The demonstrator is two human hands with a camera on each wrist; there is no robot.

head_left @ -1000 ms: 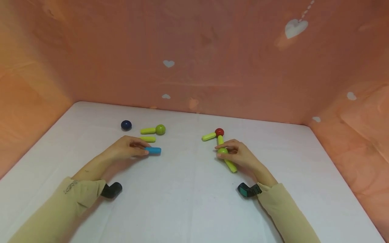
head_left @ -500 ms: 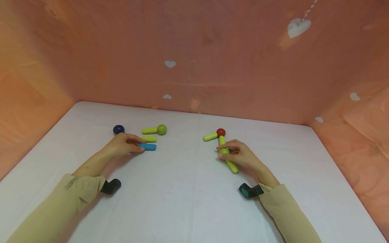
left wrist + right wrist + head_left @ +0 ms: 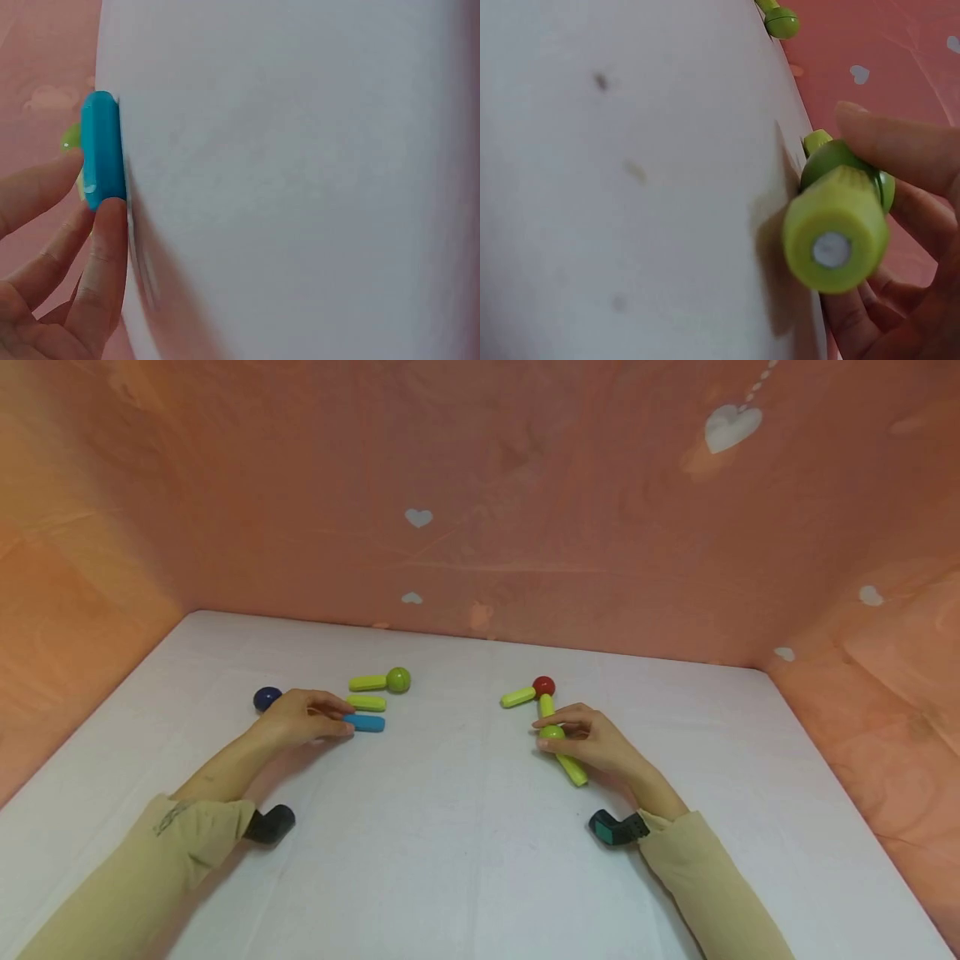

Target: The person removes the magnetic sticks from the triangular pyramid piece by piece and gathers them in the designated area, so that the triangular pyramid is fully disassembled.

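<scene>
My left hand (image 3: 300,718) pinches one end of a blue magnetic building stick (image 3: 365,723) between thumb and fingertips; in the left wrist view the blue stick (image 3: 103,150) is low against the tabletop. Just behind it lies a loose yellow-green stick (image 3: 367,702). A dark blue ball (image 3: 267,698) is beside the back of that hand. My right hand (image 3: 596,742) holds a green ball (image 3: 552,733) with thumb and fingers. Sticks extend from it both ways: one reaches a red ball (image 3: 543,686), the other (image 3: 832,240) shows a silvery disc in its end.
Another yellow-green stick (image 3: 367,682) touching a green ball (image 3: 398,679) lies behind the left hand. From the red ball a further stick (image 3: 518,697) points left. The white table (image 3: 480,852) ends at an orange cloth backdrop (image 3: 480,510) with hearts.
My left hand has moved a little left and back with the blue stick. The dark blue ball has rolled left and nearer, along the hand. My right hand stays in place.
</scene>
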